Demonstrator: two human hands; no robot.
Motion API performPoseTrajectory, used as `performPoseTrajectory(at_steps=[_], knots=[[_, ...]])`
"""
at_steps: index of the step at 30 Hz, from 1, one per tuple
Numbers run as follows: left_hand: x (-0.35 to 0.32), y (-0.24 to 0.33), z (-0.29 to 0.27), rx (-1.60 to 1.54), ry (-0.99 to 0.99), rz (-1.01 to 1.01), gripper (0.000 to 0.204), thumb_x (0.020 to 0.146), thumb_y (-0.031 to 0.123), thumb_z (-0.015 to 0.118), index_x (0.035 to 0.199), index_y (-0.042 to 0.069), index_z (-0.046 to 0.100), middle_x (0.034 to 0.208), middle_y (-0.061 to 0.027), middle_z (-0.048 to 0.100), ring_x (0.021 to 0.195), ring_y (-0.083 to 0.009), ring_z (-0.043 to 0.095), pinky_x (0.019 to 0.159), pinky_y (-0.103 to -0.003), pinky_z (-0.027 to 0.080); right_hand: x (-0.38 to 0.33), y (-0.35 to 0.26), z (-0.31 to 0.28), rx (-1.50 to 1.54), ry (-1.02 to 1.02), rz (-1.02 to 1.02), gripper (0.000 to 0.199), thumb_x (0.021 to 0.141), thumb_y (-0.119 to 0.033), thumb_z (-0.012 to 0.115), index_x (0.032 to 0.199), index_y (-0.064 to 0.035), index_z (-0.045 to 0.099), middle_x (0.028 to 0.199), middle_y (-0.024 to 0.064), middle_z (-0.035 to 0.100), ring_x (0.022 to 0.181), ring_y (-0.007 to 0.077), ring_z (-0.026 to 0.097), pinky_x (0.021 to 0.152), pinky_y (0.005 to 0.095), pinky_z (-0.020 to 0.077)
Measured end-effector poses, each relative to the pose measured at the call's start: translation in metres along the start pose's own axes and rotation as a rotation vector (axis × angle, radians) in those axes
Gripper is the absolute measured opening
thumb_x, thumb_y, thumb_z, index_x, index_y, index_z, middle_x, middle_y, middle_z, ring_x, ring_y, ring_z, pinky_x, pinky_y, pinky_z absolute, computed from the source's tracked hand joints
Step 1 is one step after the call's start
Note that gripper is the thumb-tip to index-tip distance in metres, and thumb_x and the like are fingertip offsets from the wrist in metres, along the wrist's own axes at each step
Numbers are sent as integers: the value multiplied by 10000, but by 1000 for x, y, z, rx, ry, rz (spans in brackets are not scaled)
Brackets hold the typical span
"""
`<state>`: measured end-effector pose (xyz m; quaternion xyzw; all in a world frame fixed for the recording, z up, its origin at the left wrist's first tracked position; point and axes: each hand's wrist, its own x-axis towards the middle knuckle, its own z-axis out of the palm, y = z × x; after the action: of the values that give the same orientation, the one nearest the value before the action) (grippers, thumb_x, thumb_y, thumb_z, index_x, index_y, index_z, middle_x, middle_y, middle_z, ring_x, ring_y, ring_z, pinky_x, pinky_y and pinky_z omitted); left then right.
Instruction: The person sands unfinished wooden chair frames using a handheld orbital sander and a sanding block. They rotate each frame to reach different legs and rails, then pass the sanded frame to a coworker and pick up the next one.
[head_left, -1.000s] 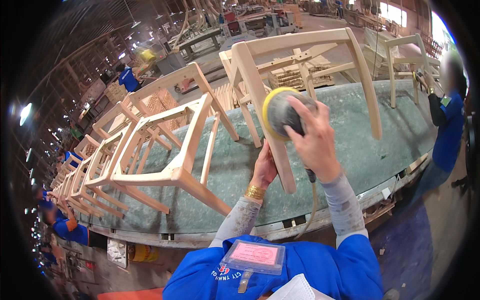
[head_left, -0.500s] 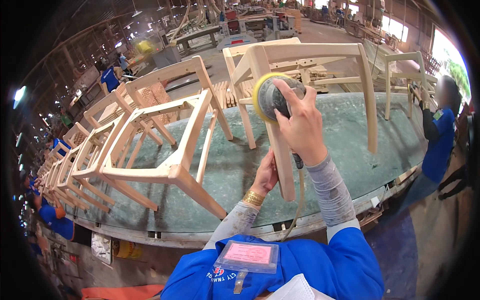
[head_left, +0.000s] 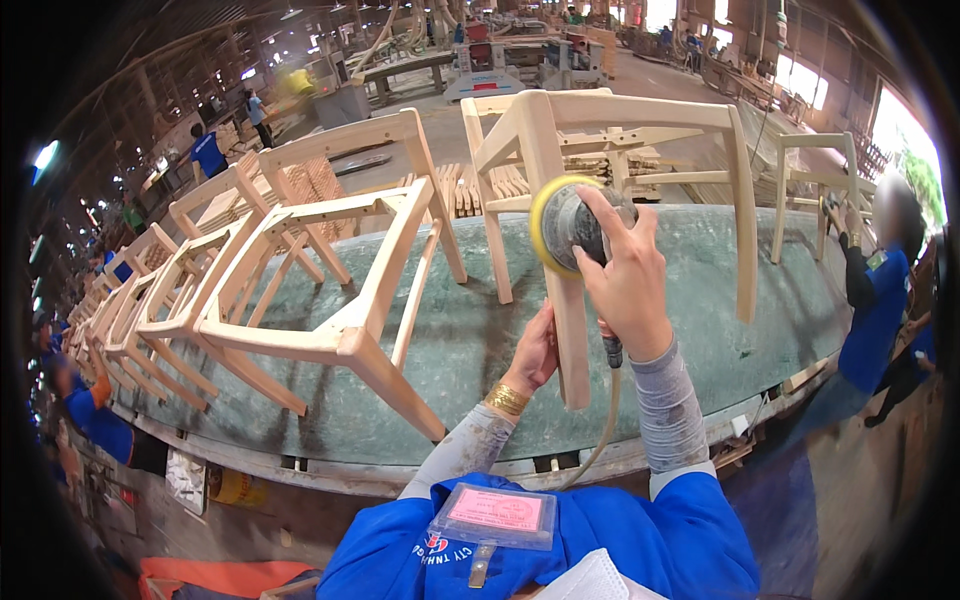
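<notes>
A pale unfinished wooden chair frame (head_left: 640,120) stands on the green workbench (head_left: 700,300) in front of me. My right hand (head_left: 625,275) grips a grey orbital sander (head_left: 570,225) with a yellow pad, and the pad presses against the upper part of the frame's near leg (head_left: 572,340). My left hand (head_left: 535,350) holds that same leg lower down, from the left side. A hose runs from the sander down past my right wrist.
A row of similar chair frames (head_left: 330,290) lies tipped along the bench to my left. Another frame (head_left: 810,190) stands at the right end, where a person in blue (head_left: 880,290) works. Other workers and stacked wooden parts fill the hall behind.
The sander and my right hand have slid a little lower along the leg. My view has shifted slightly; my left hand keeps its hold.
</notes>
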<state>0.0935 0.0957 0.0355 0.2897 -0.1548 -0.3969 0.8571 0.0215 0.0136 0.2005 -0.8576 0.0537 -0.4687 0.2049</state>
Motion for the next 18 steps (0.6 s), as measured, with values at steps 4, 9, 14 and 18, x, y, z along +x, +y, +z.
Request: performPoseTrajectory(at_steps=[4,9,14,18], knots=[[1,-1,-2,29,-116,2,380,984,378,357,1223,111,484,1052,3,597,967,-123,569,871,-309,463,34,-7,1,-46,-8,46,635,707,-46,664,1275,-264,481,1071,214,454,834,372,587,753,421,490],[-3,4,0,23,-63,6,358,985,364,364,1214,119,488,993,35,591,910,-99,568,848,-290,464,1,-1,-4,-38,9,-21,598,698,-56,664,1246,-239,507,1019,197,458,887,367,561,766,409,469],[-1,-1,0,10,-120,7,385,986,362,365,1228,87,481,1040,-8,594,916,-105,573,805,-284,482,19,-7,-7,-76,-18,60,623,708,-76,671,1270,-270,485,1061,216,458,840,382,583,733,414,486],[2,-1,-7,20,-169,0,367,988,336,361,1279,129,445,1070,38,586,925,-73,542,825,-277,452,16,0,-9,-60,-32,77,624,693,-55,660,1266,-239,496,1078,217,481,858,355,565,782,395,470]])
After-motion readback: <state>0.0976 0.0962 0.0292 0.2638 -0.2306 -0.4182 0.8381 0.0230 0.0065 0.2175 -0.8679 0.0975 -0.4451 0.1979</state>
